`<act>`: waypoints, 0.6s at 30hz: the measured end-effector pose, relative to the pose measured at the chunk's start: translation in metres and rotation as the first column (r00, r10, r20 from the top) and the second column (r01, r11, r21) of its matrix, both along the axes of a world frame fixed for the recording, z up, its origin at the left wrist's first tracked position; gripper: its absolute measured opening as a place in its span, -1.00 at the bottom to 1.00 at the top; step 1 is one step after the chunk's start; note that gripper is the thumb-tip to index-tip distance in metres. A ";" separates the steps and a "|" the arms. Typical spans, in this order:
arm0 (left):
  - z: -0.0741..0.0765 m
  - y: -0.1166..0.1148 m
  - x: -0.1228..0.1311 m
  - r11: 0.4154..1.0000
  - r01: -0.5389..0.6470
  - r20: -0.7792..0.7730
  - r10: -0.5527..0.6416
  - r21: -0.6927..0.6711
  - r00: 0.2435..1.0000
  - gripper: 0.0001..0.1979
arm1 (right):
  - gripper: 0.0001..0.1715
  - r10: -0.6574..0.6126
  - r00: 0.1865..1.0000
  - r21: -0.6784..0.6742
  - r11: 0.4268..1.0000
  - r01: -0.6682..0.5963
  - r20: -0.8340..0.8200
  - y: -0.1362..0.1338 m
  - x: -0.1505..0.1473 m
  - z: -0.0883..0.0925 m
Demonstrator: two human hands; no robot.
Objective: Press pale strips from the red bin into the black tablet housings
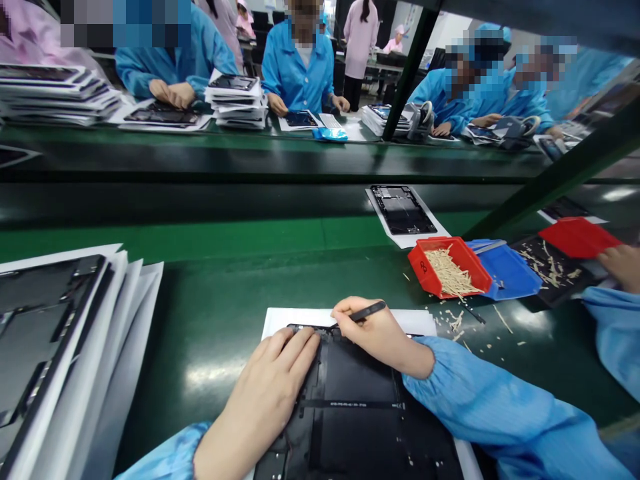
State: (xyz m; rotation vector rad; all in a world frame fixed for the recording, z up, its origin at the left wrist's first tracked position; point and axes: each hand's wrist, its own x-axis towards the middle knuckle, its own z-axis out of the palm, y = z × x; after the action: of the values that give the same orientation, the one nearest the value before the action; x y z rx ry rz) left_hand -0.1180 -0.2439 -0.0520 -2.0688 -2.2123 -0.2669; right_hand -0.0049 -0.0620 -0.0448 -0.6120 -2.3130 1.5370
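Observation:
An opened tablet (360,427), with black flat panels and a printed strip across its inside, lies before me on white sheets (280,321). My left hand (273,377) rests flat on its upper left part, fingers stretched towards the far edge; the thumb is hidden. Pinched in my right hand (375,337) are slim black tweezers (369,311), their point down at the tablet's far edge beside my left fingertips. My fingers hide where the tip meets the tablet.
Left stands a stack of tablets (45,333) between white sheets. At right are a red bin (450,267) of small beige strips, a blue bin (515,270), scattered scraps and a co-worker's hand (623,267). Another tablet (404,210) lies beyond. A green post (555,173) slants across.

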 end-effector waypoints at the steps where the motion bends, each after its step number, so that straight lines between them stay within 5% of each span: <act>1: 0.000 0.000 0.000 1.000 0.000 0.006 0.000 -0.005 1.000 -0.58 | -0.84 0.002 1.000 0.001 1.000 -0.002 0.000 0.000 0.000 0.000; 18: 0.003 0.004 -0.002 0.998 0.013 0.035 -0.011 -0.061 0.999 -0.52 | -0.83 0.021 1.000 0.076 0.997 -0.020 -0.019 0.001 0.000 0.002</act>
State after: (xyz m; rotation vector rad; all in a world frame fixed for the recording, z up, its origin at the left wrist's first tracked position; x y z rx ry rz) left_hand -0.1200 -0.2397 -0.0487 -2.1248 -2.2563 -0.2400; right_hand -0.0047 -0.0608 -0.0430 -0.5531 -2.3575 1.4504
